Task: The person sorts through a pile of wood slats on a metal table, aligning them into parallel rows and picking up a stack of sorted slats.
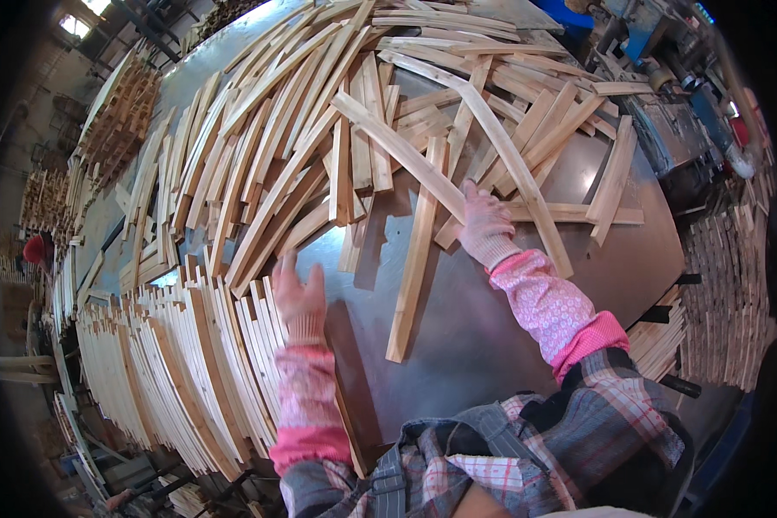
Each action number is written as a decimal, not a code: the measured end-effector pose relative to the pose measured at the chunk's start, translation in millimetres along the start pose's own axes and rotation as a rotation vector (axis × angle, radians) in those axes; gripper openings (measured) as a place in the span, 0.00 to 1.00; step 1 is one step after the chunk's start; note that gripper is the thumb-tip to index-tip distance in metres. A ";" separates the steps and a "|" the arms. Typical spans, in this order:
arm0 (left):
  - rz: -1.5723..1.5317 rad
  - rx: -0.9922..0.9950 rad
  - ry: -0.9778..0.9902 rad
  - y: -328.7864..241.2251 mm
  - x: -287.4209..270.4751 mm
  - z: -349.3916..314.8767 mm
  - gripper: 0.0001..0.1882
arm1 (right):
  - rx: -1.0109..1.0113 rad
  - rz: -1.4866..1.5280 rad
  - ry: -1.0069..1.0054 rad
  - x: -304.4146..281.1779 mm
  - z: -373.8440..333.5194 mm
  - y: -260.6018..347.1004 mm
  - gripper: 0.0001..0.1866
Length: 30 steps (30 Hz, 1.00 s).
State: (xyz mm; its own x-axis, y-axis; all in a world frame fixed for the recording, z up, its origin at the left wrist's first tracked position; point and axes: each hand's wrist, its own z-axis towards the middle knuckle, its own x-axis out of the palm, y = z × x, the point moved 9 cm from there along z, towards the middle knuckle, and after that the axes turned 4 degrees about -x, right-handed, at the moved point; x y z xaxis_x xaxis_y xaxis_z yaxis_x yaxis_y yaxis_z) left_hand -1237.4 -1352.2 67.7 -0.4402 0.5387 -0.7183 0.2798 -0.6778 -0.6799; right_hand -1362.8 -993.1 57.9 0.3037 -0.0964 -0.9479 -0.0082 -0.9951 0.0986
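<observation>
My right hand (487,223), in a pale knitted glove, grips the near end of a wooden slat (403,156). That slat slants up and left across the loose pile. My left hand (300,298), gloved alike, has its fingers apart and nothing visible in it. It is beside the right end of a row of upright, closely packed slats (181,363). Between my hands another slat (417,259) lies lengthwise on the metal table (466,319). A longer slat (514,160) passes just right of my right hand.
A large heap of loose slats (268,147) covers the table's far side. Machinery (665,129) stands at the far right edge. Stacked wood (725,293) is on the right, and more stacks (121,112) rise at the far left. Dark bars (682,385) jut out near the table's right edge.
</observation>
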 end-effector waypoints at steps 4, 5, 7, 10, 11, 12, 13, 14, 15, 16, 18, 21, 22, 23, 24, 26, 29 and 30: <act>0.286 -0.117 0.232 -49.7 67.2 76.3 0.36 | 0.011 -0.042 0.050 18.1 3.7 -18.8 0.44; 0.297 -0.155 0.307 -51.5 81.5 89.6 0.36 | 0.001 -0.036 0.059 21.9 5.2 -18.2 0.45; 0.314 -0.222 0.467 -50.2 111.2 105.8 0.36 | -0.003 -0.019 0.084 25.6 7.4 -17.4 0.45; 0.283 -0.249 0.544 -47.5 141.9 108.5 0.34 | -0.005 0.030 0.089 35.1 11.6 -21.3 0.43; 0.316 -0.234 0.528 -49.0 146.5 107.8 0.34 | -0.005 0.057 0.049 41.2 10.9 -24.7 0.40; 0.349 -0.218 0.511 -49.5 149.4 105.6 0.33 | -0.005 0.083 0.008 45.0 8.7 -28.0 0.37; 0.381 -0.206 0.493 -49.4 151.3 105.2 0.32 | -0.023 0.377 0.078 52.4 5.1 -29.3 0.33; 0.305 -0.207 0.447 -33.0 152.1 108.8 0.30 | -0.051 0.670 0.142 50.4 -3.1 -28.1 0.29; 0.270 -0.201 0.442 -13.4 150.8 112.3 0.27 | -0.079 0.964 0.208 50.7 -9.2 -24.4 0.25; 0.227 -0.178 0.451 -7.0 152.8 114.6 0.24 | -0.044 1.290 0.199 59.4 -9.9 -31.6 0.18; 0.220 -0.141 0.526 -22.9 154.5 113.0 0.19 | 0.058 1.659 0.307 72.2 -15.7 -42.6 0.17; 0.227 -0.201 0.766 -41.9 134.0 118.4 0.28 | 0.117 1.751 0.384 66.4 -28.2 -56.0 0.17; 0.086 -0.114 0.662 -48.8 110.5 130.1 0.31 | 0.107 1.721 0.396 66.8 -31.2 -57.6 0.17; -0.059 -0.024 0.557 -50.1 87.3 141.7 0.34 | 0.122 1.720 0.394 68.7 -33.9 -59.2 0.18; 0.142 -0.004 0.458 -29.6 67.5 160.7 0.37 | 0.136 1.718 0.390 70.3 -35.6 -60.5 0.19; 0.591 -0.068 0.412 3.0 39.9 178.8 0.42 | 0.146 1.750 0.390 71.0 -35.8 -58.6 0.20; 0.977 -0.142 0.504 42.4 32.6 163.0 0.50 | 0.178 1.867 0.399 80.8 -34.6 -62.9 0.20; 0.765 -0.271 0.530 63.8 34.6 161.0 0.50 | 0.132 1.872 0.389 80.5 -32.6 -62.8 0.20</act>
State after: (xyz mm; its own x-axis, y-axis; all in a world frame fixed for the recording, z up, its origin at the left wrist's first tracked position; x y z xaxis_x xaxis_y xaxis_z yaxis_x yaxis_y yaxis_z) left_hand -1372.2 -1457.3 23.2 0.3652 0.2007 -0.9091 0.5472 -0.8363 0.0352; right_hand -1306.8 -937.6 -14.7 -0.0127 -0.8987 0.4384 -0.5859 0.3620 0.7251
